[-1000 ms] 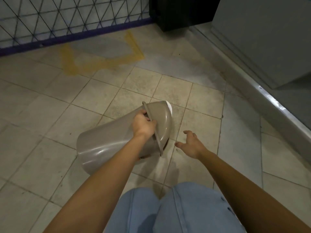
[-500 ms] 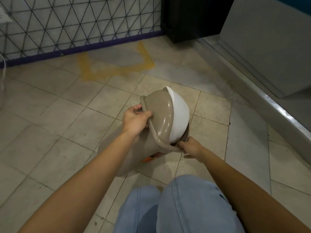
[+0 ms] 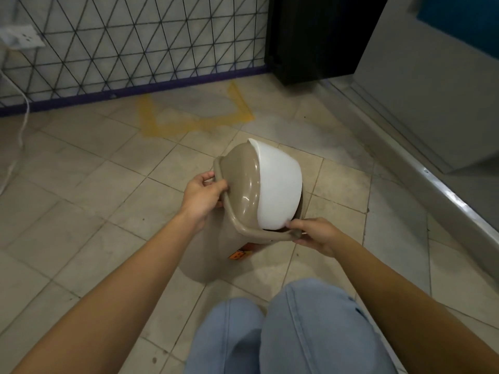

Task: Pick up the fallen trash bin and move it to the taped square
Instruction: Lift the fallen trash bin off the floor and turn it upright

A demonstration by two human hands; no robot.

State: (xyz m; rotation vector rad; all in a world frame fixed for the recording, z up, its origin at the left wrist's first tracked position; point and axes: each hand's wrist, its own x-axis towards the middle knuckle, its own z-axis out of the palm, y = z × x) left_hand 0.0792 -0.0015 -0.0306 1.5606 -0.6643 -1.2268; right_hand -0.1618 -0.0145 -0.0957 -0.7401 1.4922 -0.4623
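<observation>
The taupe plastic trash bin [image 3: 243, 184], with a white swing lid, stands nearly upright just in front of my knees. Its top tilts toward the far right. An orange sticker shows low on its side. My left hand [image 3: 202, 195] grips the left edge of the lid rim. My right hand [image 3: 313, 236] pinches the near right edge of the rim. The taped square [image 3: 194, 114] is a yellow outline on the floor tiles beyond the bin, close to the wire fence.
A wire mesh fence [image 3: 135, 49] with a purple base rail runs along the far side. A black cabinet [image 3: 318, 36] stands at the far right corner. A grey wall base with a metal ledge [image 3: 432, 179] runs along the right. A white cable [image 3: 19, 130] hangs at left.
The bin lay on its side a second ago, held only by my left hand. My right hand has taken the rim and the bin has been raised to nearly upright.
</observation>
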